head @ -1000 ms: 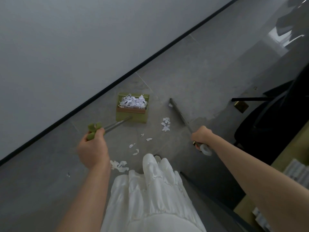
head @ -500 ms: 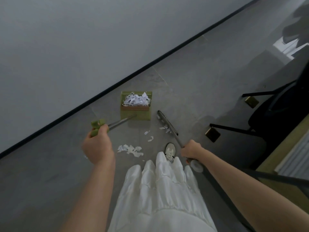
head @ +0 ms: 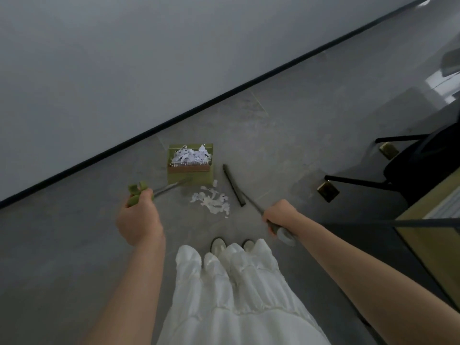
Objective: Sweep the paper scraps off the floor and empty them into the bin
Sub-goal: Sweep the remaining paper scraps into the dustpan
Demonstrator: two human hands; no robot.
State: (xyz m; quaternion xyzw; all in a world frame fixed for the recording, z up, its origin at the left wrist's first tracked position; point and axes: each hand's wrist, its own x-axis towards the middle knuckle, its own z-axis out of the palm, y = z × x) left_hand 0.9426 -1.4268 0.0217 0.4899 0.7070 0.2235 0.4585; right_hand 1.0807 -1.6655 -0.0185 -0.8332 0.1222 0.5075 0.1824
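A green dustpan [head: 190,176] stands on the grey floor near the wall, heaped with white paper scraps [head: 190,155]. My left hand [head: 139,220] grips the green end of its long metal handle. A loose pile of paper scraps [head: 212,201] lies on the floor just in front of the pan's right corner. My right hand [head: 280,215] grips the handle of a broom whose dark narrow head [head: 233,184] rests on the floor right of the pile, a little apart from it. No bin is in view.
A white wall with a black skirting line [head: 199,105] runs diagonally behind the pan. A black chair with brass feet [head: 328,191] and a wooden desk edge [head: 423,220] stand at the right. My white skirt and shoes [head: 219,245] are below.
The scattered scraps have been gathered into one pile beside the dustpan. The broom head swept left, then drew back to the pile's right. The view shifted, so my feet now show.
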